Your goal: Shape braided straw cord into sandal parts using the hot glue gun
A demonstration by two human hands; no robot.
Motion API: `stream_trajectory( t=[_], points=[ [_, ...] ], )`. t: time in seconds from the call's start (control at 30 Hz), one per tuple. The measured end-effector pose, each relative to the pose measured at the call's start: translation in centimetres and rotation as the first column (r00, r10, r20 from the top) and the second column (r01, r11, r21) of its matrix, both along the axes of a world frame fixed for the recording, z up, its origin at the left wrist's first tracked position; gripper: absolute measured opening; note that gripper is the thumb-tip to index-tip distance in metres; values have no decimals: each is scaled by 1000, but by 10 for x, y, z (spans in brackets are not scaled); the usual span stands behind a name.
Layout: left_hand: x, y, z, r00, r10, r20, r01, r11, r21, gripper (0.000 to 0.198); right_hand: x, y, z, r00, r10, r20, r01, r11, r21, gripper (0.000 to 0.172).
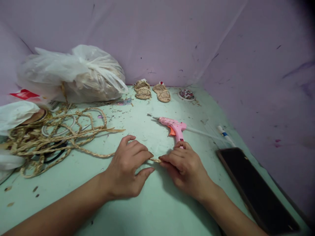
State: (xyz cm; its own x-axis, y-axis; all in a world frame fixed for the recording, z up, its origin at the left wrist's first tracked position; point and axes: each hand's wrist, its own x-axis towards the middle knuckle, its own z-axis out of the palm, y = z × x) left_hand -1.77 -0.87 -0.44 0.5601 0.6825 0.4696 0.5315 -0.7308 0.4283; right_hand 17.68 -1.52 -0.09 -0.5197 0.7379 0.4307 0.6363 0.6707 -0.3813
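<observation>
A straw-coloured braided cord point(155, 160) shows in the short gap between my two hands, just above the green tabletop. My right hand point(188, 168) pinches its end between thumb and fingers. My left hand point(130, 167) lies over the cord with fingers curled onto it, its thumb held a little apart. To the left the cord emerges from behind this hand and runs into a loose tangle of braid point(81, 131). Right behind my right hand lies a pink glue gun point(172, 126) with an orange trigger, nozzle to the left and a clear glue stick in its back.
Two small woven slippers point(161, 92) stand by the wall, beside a small round dish point(186, 95) of bits. A stuffed plastic bag point(81, 75) fills the back left. On the right lie a dark phone point(256, 186) and a white marker point(226, 135). Scraps dot the table point(128, 213).
</observation>
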Motion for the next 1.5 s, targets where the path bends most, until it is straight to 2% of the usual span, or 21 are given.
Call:
stream_trajectory(
  t=[0.17, 0.33, 0.43, 0.7, 0.87, 0.97, 1.03, 1.1, 1.17, 1.23, 1.37, 1.5],
  points=[
    [-2, 0, 0, 1000, 18, -9, -16, 981, 196, 9, 0, -2, 2, 999, 47, -10, -46, 995, 93, 14],
    [-5, -5, 3, 998, -2, -68, 32, 890, 456, 9, 0, -7, 8, 996, 83, -20, -77, 972, 221, 10],
    [-7, -10, 4, 994, -3, -108, 61, 840, 540, 15, 2, -6, 11, 996, 77, -49, -62, 967, 248, 4],
    [-5, -9, 10, 995, 23, -98, 36, 828, 559, 20, 9, -1, 12, 996, 57, -66, -41, 972, 232, 3],
    [-6, -9, 6, 996, 10, -86, 38, 841, 539, 18, 8, -1, 11, 994, 62, -88, -42, 977, 207, 4],
    [-6, -7, 2, 1000, -15, 1, 13, 898, 439, 11, 5, -2, 12, 962, -7, -271, 24, 998, 58, 2],
    [-4, -6, 0, 994, -18, 105, -11, 963, 269, 8, 2, -4, 13, 879, -167, -447, 91, 978, -187, 6],
    [-1, -7, -1, 981, 16, 192, -32, 996, 81, 7, -2, -6, 15, 769, -356, -531, 101, 888, -450, 11],
    [1, -9, -1, 973, 49, 227, -41, 998, -39, 9, -6, -7, 17, 689, -474, -549, 42, 781, -623, 15],
    [3, -11, 0, 973, 53, 225, -34, 996, -87, 13, -9, -8, 16, 629, -525, -573, -40, 714, -699, 16],
    [3, -14, 2, 983, 61, 171, -29, 983, -179, 14, -11, -8, 12, 526, -602, -601, -167, 620, -766, 19],
    [3, -10, 6, 970, 95, 226, -5, 929, -370, 18, -9, -6, 10, 495, -642, -585, -241, 545, -803, 24]
  ],
)
